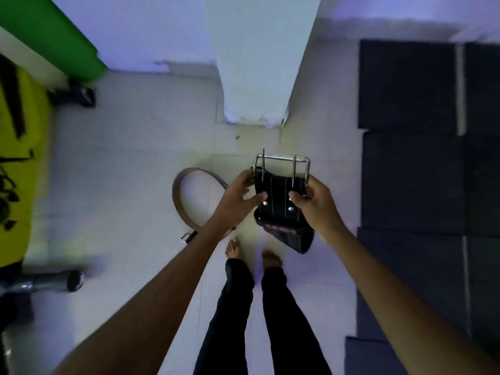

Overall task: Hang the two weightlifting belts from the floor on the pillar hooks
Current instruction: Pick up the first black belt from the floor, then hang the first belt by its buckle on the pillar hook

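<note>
View straight down from the head camera. Both hands raised in front of the body, gripping a black belt (280, 193) at its buckle end.

Left hand (238, 198): clamped on the belt's left edge, thumb across the front face, fingers wrapped behind near the buckle.

Right hand (313, 201): clamped on the right edge, thumb pressed on the front face by a rivet, fingers behind.

Buckle (281, 165): steel frame, two prongs, at the belt's far end, pointing toward the pillar (257, 63). Two rivets show on the strap below the thumbs. White stitch lines run lengthwise.

Rest of the black belt hangs below the hands and curls into a loop over the floor, just ahead of the right foot (271, 259). Reddish lettering on the loop, too blurred to read.

Brown belt (181, 204): lying on the pale tile floor (130, 185), left of the hands, curved in an open ring. Its buckle end sits by the left forearm; part of the ring is hidden behind the left hand and arm. Untouched.

Pillar: white, directly ahead of the hands, base chipped. Hooks cannot be seen on it in this view.

Person barefoot, dark trousers, left foot (234, 247) close to the brown belt.

Dark mats (411, 131) cover the floor on the right. Yellow-green equipment (19, 158) at the left edge, blurred.
</note>
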